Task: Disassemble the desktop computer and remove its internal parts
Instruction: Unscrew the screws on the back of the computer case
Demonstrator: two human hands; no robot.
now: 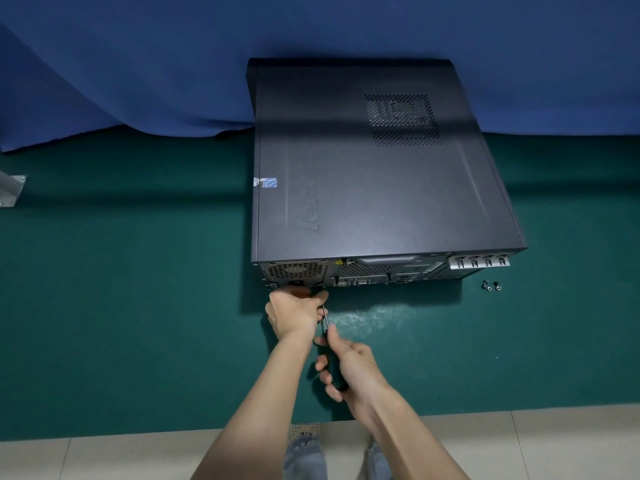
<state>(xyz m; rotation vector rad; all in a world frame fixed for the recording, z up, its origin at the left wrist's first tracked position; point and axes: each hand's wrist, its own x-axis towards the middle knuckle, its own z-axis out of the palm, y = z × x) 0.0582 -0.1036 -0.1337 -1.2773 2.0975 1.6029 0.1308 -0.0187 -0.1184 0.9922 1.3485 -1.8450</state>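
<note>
Fingers [320, 296] of your left hand [292, 311] are curled against the lower rear edge of the desktop computer [374, 174], below the power socket; whether they pinch something, I cannot tell. Just to the right, the thin shaft of the screwdriver [324, 318] points up to them, and your right hand [351, 365] grips its black handle firmly. The computer lies flat on the green mat [138, 306], its rear panel toward you. Some loose screws [491, 285] lie near its right corner.
</note>
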